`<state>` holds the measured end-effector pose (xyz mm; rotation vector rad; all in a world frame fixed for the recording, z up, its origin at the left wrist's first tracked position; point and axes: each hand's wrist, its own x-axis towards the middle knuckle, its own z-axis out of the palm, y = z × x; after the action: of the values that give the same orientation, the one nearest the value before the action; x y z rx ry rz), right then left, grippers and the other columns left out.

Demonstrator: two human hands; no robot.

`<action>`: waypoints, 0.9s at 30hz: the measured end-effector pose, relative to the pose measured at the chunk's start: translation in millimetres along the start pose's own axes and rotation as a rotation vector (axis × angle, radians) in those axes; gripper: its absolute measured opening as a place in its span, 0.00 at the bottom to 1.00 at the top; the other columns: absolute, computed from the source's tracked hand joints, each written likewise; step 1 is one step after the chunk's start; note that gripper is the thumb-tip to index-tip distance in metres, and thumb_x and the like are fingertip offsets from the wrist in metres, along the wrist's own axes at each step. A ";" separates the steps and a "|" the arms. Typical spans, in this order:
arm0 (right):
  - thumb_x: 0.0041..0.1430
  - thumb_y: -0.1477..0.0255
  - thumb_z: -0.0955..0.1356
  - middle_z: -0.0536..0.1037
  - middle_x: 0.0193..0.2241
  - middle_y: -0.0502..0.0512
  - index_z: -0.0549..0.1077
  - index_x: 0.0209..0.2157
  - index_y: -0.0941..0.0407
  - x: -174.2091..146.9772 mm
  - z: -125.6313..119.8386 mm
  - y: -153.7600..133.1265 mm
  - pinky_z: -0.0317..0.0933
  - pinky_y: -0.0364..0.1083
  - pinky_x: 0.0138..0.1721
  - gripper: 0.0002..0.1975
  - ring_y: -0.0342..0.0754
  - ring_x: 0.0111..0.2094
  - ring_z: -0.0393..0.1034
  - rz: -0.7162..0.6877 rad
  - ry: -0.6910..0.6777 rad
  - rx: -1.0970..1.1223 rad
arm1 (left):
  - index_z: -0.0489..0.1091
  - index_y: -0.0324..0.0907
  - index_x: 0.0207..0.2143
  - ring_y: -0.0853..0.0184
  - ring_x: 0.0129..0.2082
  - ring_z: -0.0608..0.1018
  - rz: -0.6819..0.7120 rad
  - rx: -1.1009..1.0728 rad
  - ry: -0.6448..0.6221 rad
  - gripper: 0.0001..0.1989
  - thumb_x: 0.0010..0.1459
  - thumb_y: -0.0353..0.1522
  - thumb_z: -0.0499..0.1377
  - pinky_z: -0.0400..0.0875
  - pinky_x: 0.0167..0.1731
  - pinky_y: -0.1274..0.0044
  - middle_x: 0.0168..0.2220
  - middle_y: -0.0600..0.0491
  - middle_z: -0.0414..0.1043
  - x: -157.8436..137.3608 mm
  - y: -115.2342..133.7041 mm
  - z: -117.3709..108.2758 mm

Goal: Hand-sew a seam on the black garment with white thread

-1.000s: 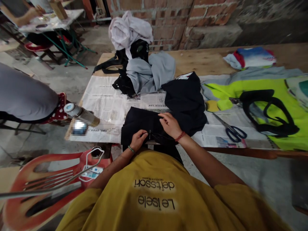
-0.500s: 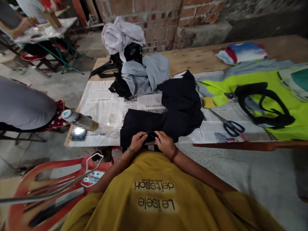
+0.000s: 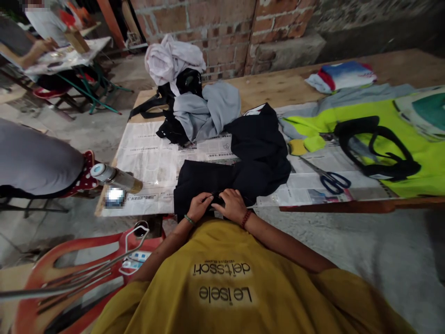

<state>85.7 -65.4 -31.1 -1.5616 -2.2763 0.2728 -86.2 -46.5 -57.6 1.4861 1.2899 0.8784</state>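
A dark navy garment point(image 3: 239, 174) lies bunched and folded at the front edge of the table. My left hand point(image 3: 200, 206), with a green bracelet at the wrist, pinches the garment's near edge between thumb and fingers. Close beside it on the right, my right hand point(image 3: 232, 205) has its fingers curled over the same edge, thumb pointing toward the left hand. Whether anything small is between the fingertips is too fine to make out. Scissors point(image 3: 332, 180) with dark blue handles lie to the right of the garment.
Newspaper point(image 3: 146, 157) covers part of the wooden table. Grey cloth point(image 3: 222, 109), a pink-white bundle point(image 3: 174, 60), a bottle point(image 3: 118, 178) and a neon-yellow garment point(image 3: 392, 109) lie around. A red chair point(image 3: 79, 246) stands at lower left; a person in grey point(image 3: 38, 157) sits left.
My right hand has shifted slightly left, closer to my left hand, its fingers curling more over the fabric. The whole view has shifted a little.
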 end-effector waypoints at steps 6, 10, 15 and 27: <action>0.64 0.69 0.60 0.73 0.28 0.54 0.71 0.29 0.58 4.6 3.5 0.0 0.46 0.46 0.38 0.13 0.44 0.32 0.64 -0.002 -0.063 -0.034 | 0.74 0.39 0.32 0.69 0.33 0.74 0.026 0.041 0.005 0.10 0.52 0.37 0.59 0.69 0.37 0.78 0.31 0.53 0.75 -1.5 0.0 0.4; 0.63 0.69 0.60 0.73 0.26 0.53 0.71 0.27 0.58 3.4 2.4 0.8 0.46 0.46 0.38 0.14 0.44 0.30 0.63 -0.032 0.007 -0.023 | 0.74 0.39 0.32 0.69 0.32 0.74 0.042 0.075 0.004 0.10 0.49 0.37 0.62 0.70 0.35 0.79 0.30 0.53 0.75 -2.5 0.9 1.3; 0.64 0.69 0.60 0.74 0.27 0.53 0.72 0.28 0.58 10.7 1.4 -0.8 0.47 0.46 0.39 0.14 0.44 0.31 0.64 -0.075 0.057 -0.009 | 0.75 0.39 0.31 0.69 0.32 0.75 0.078 0.052 0.011 0.10 0.52 0.36 0.59 0.69 0.36 0.78 0.30 0.52 0.75 -1.0 -1.2 3.2; 0.60 0.70 0.64 0.76 0.31 0.51 0.74 0.32 0.55 19.1 11.6 -2.0 0.53 0.44 0.39 0.07 0.44 0.34 0.68 0.102 0.012 0.171 | 0.75 0.38 0.32 0.69 0.33 0.75 0.079 0.062 -0.007 0.10 0.52 0.35 0.59 0.70 0.37 0.78 0.32 0.51 0.76 -0.4 -4.2 2.8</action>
<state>73.2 -47.9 -37.4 -1.5881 -2.1060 0.4709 -85.0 -47.4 -62.4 1.5965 1.2709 0.8909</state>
